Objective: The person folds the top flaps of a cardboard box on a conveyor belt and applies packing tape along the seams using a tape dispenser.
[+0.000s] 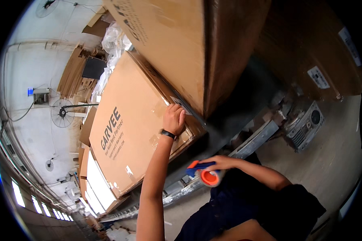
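A large brown cardboard box (136, 100) with dark printing and strips of clear tape lies across the middle. At its right-hand edge my left hand (174, 119), with a black band on the wrist, has its fingers curled over the cardboard. Lower and to the right, my right hand (222, 162) grips a blue and orange tape dispenser (193, 168). The roll on the dispenser has an orange core. This tool is held near my body, apart from the box. A second big carton (173, 44) rises just beyond my left hand.
A metal rail (255, 138) runs beneath the boxes, between them and my body. On the floor at right sits a grey device (305, 126) with round parts. More labelled cartons (305, 48) stand far right. Clear plastic wrap (112, 42), stacked cardboard (70, 74) and a fan (62, 113) are at left.
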The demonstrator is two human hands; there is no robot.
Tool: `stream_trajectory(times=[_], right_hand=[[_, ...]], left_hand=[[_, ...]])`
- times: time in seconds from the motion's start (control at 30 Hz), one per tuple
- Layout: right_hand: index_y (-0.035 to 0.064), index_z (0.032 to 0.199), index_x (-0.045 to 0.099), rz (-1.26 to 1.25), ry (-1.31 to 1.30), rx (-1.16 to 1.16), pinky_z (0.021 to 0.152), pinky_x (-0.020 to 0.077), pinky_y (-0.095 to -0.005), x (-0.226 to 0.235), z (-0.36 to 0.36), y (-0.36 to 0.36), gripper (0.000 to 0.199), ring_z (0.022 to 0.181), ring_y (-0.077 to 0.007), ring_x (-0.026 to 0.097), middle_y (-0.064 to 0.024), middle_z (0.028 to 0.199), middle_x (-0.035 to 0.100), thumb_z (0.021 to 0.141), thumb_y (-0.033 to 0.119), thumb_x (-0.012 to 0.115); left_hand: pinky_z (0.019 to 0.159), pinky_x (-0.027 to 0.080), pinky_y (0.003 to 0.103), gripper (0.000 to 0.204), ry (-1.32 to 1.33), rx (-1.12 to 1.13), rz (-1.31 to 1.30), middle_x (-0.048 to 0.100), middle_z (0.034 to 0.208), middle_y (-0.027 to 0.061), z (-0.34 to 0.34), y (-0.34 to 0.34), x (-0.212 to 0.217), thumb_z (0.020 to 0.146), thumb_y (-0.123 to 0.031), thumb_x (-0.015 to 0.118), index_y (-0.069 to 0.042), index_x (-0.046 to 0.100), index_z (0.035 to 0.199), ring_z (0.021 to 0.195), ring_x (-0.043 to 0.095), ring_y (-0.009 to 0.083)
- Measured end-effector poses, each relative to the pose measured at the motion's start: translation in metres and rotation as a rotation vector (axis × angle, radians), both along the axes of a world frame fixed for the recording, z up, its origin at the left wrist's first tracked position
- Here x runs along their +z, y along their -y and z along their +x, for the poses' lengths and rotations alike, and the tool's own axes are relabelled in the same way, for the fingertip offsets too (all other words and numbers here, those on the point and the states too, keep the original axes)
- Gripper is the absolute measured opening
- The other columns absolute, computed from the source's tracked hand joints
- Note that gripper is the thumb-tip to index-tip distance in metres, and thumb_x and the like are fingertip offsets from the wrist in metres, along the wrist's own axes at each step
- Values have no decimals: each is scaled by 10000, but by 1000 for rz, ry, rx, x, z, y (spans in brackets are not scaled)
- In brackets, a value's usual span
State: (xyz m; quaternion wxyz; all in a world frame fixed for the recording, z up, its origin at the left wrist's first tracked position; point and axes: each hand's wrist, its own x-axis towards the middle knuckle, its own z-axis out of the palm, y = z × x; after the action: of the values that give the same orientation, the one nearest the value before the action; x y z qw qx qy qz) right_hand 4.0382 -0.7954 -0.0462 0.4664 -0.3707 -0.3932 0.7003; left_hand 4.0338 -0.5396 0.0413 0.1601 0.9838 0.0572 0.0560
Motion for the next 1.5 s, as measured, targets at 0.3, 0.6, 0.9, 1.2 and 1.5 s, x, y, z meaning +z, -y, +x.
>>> stream_trajectory(times=[0.3, 0.6, 0.9, 1.2, 1.5], right_hand=[[35, 1328, 365, -262, -581, -528, 577, 507, -243, 10, 86, 69, 780, 682, -106, 568, -62, 857, 567, 732, 483, 596], [22, 1358, 342, -56, -149, -842, 971, 352, -291, 80, 72, 11, 741, 1095, -185, 494, -110, 1212, 509, 779, 435, 550], [45, 1315, 424, 84, 546, -966, 938, 363, -335, 82, 51, -5, 682, 1084, -243, 501, -164, 1178, 517, 753, 406, 563], [-34, 1299, 410, 29, 378, -972, 970, 344, -327, 84, 29, 4, 734, 1129, -231, 483, -174, 1233, 497, 763, 455, 518], [-19, 1299, 431, -162, 203, -617, 952, 345, -264, 92, 61, -37, 533, 1086, -146, 484, -119, 1183, 543, 864, 285, 485]], left_hand=[[895, 348, 419, 158, 362, 307, 63, 553, 990, 118, -18, 3, -2, 829, -165, 487, -50, 596, 834, 970, 480, 309], [1047, 151, 568, 466, 1, 431, 96, 292, 1420, 146, -74, 24, -6, 880, -302, 461, -193, 403, 1330, 1324, 234, 338], [1045, 163, 575, 518, -44, 387, 144, 267, 1446, 75, -70, 13, -5, 887, -248, 449, -149, 320, 1379, 1344, 211, 287], [1045, 155, 578, 487, 25, 376, 96, 299, 1429, 76, -72, 10, -7, 876, -228, 475, -128, 377, 1343, 1328, 247, 282], [1054, 130, 580, 467, 44, 394, 33, 320, 1416, 81, -75, 14, -8, 890, -247, 449, -107, 390, 1332, 1335, 238, 284]])
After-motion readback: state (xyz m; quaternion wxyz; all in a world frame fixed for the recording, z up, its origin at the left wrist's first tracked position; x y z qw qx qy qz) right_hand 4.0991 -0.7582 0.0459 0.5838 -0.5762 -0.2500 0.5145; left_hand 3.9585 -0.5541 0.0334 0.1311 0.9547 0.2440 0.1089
